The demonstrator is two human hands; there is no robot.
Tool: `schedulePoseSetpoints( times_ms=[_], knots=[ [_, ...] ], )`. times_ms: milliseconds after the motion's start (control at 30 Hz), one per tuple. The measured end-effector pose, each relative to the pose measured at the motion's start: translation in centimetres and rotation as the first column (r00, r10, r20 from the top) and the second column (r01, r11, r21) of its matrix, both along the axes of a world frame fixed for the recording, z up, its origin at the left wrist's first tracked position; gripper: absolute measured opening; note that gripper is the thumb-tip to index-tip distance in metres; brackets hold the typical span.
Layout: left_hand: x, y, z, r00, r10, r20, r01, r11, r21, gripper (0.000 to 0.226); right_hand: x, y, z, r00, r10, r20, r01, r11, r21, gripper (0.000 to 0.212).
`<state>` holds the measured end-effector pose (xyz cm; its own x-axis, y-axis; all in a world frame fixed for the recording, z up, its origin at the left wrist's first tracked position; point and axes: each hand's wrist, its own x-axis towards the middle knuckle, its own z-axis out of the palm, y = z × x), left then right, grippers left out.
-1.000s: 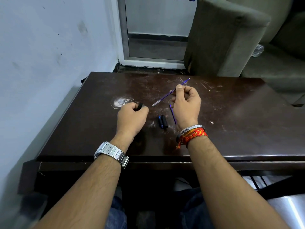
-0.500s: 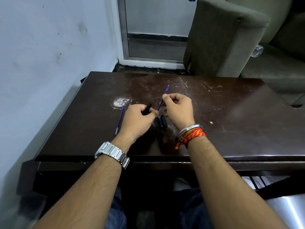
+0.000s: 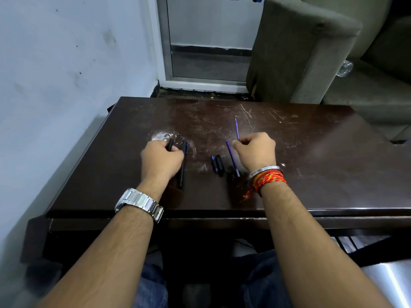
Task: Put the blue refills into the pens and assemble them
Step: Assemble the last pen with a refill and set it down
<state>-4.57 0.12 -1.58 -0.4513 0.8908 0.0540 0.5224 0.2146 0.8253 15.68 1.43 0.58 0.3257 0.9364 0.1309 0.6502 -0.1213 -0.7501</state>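
Right hand [image 3: 255,152] pinches a thin blue refill [image 3: 236,130], left hand [image 3: 162,161] curls round a black plastic pen piece [image 3: 170,144], likely staged for insertion; 1 spare blue refill [image 3: 232,158] and 2 short dark caps [image 3: 216,164] lie between them on the dark wooden table [image 3: 311,152].

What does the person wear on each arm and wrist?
Both forearms are bare; no sleeves show. Behind the left hand sits a silver metal-link wristwatch. Behind the right hand are a plain silver bangle and a red thread band flecked with yellow, loose ends trailing.
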Motion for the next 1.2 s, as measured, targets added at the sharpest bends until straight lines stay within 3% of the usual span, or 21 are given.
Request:
schedulePoseSetpoints(
  times_ms=[67, 167, 367, 967, 1200],
  knots=[
    [-0.4, 0.0, 0.1, 1.0, 0.027, -0.014, -0.027, 0.999, -0.027, 0.014, 0.6, 0.2, -0.1, 0.994, -0.018, 0.106, 0.025, 0.998, -0.066, 0.032],
    [-0.4, -0.2, 0.2, 0.999, 0.025, -0.025, -0.027, 0.998, -0.061, 0.011, 0.9, 0.5, -0.5, 0.985, -0.036, 0.169, 0.058, 0.99, -0.129, 0.015],
    [-0.6, -0.5, 0.3, 0.999, 0.01, -0.053, -0.015, 0.996, -0.093, 0.008, 1.0, 0.6, -1.3, 0.957, 0.021, 0.29, 0.044, 0.975, -0.217, 0.026],
    [-1.8, -0.6, 0.7, 0.981, 0.045, -0.19, -0.081, 0.979, -0.185, 0.014, 1.4, 1.0, -2.0, 0.967, 0.009, 0.253, 0.046, 0.976, -0.213, 0.026],
    [-1.8, -0.4, 0.6, 0.977, 0.053, -0.205, -0.101, 0.968, -0.232, 0.02, 0.8, 0.3, -1.2, 0.984, -0.038, 0.176, 0.043, 0.999, -0.023, 0.02]
  ],
)
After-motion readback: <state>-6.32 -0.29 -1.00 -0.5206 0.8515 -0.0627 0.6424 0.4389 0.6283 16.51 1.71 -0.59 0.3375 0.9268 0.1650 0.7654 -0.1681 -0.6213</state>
